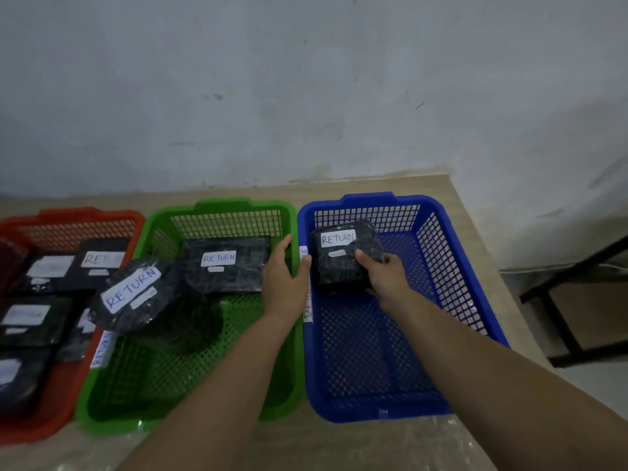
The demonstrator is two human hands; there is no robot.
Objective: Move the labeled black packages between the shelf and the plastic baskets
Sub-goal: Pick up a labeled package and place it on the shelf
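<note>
Right hand (384,273) gripped RETURN pkg (343,256) at blue basket (475,300) far-left corner; left hand (283,277) open on rim. Risked slipping — glossy wrap.

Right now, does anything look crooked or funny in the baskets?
Yes. One black RETURN package sits tilted on the green basket's left rim, hanging toward the red basket instead of lying flat inside. The flat package behind it lies neatly.
</note>
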